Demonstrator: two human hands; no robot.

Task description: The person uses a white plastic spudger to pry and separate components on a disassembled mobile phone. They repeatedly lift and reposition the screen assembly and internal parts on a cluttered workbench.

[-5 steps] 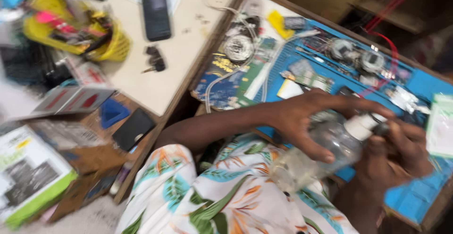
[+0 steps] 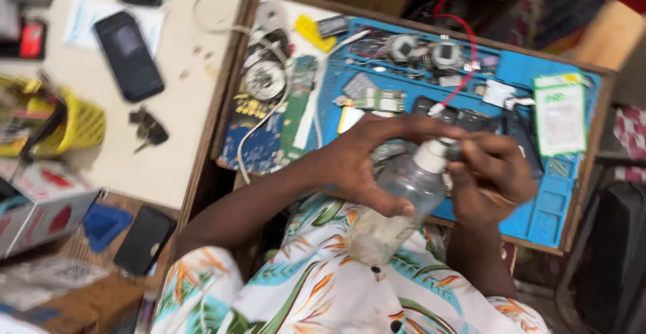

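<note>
Left hand [image 2: 367, 162] wraps the body of a clear plastic bottle [image 2: 397, 203], thumb under, fingers curled over the top side. Bottle sits tilted, base toward the lap, neck up and to the right, centre of frame. Right hand [image 2: 491, 176] pinches the white cap [image 2: 431, 155] at the neck, fingertips closed around it, with some small dark piece at the tip, too blurred to name. Cap is on the bottle, seated on the neck; can't tell if it's tight or loose. Judging from that, the cap work is mid-way: bottle gripped and steadied, cap grasped, nothing poured or applied yet. A little pale residue shows low in the bottle, otherwise it looks near empty.

Below the hands, a floral shirt [image 2: 316, 293] fills lower centre. Behind the hands, a blue work mat [image 2: 558, 209] on a wooden tray, strewn with parts: green circuit boards [image 2: 380, 99], two round metal pieces [image 2: 424, 51] at upper centre, a red wire [image 2: 464, 71], a white cable [image 2: 269, 128], and a green-and-white packet [image 2: 558, 115] at right. Left of the tray, on the pale tabletop [image 2: 182, 132], a dark smartphone [image 2: 128, 54] lies upper left, a yellow basket [image 2: 77, 125] at far left, small dark bits [image 2: 149, 130] between. Another black phone [image 2: 145, 240] sits lower left beside a blue triangular pick [image 2: 104, 225].
</note>
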